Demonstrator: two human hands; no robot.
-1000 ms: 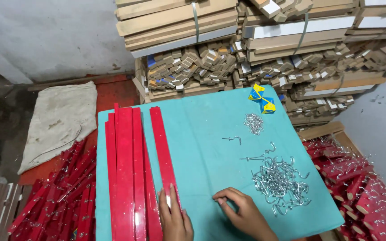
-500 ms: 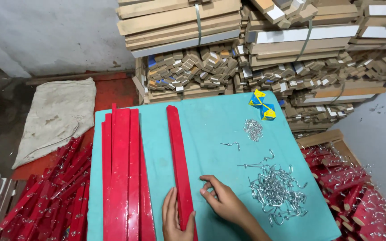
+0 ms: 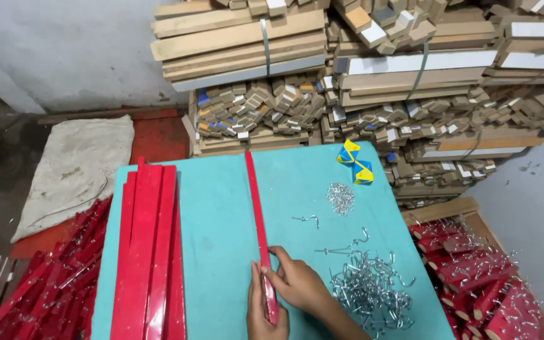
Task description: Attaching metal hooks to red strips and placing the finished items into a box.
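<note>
A single long red strip [image 3: 257,208] lies lengthwise on the teal table [image 3: 215,233], apart from a stack of red strips [image 3: 149,252] at the table's left. My left hand [image 3: 260,315] grips the strip's near end from the left. My right hand [image 3: 297,283] rests its fingers on the strip from the right. Just right of my right hand lies a pile of silver metal hooks [image 3: 369,289].
A smaller heap of tiny silver pieces [image 3: 341,198] and two blue-and-yellow packets [image 3: 355,162] lie farther back. Bundled wooden slats [image 3: 373,82] are stacked behind the table. Finished red strips fill the floor left [image 3: 45,283] and a crate right [image 3: 486,277]. A cloth sack [image 3: 77,170] lies left.
The single red strip has been slid right, away from the stack, toward the table's middle. Both hands moved with it; the right hand went from the hooks onto the strip.
</note>
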